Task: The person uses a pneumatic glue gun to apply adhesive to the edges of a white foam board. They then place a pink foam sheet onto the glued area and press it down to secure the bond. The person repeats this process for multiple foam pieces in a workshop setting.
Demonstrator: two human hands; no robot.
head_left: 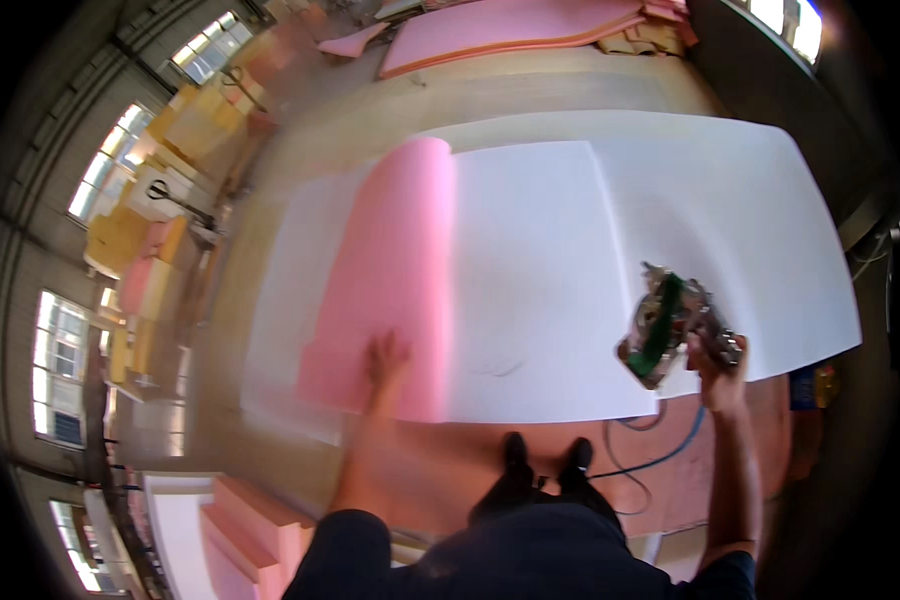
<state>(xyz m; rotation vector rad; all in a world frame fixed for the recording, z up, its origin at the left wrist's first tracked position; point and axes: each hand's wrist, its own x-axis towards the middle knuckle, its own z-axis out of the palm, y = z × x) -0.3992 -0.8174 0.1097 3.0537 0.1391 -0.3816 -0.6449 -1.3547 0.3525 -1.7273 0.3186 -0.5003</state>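
My left hand lies on the near part of a pink foam sheet, fingers spread and a little blurred. The pink sheet is folded or rolled over, with a rounded right edge, on top of a white foam sheet. My right hand is wrapped round the handle of a grimy spray gun with a green-streaked cup. The gun is held above the right part of the white sheets, over a larger white sheet that extends beneath. A blue hose runs below my right hand.
Pink foam sheets are stacked at the far side. Pink and white blocks stand at the lower left. Yellow foam pieces and pallet jack handles are along the left. A dark hose loops near my shoes.
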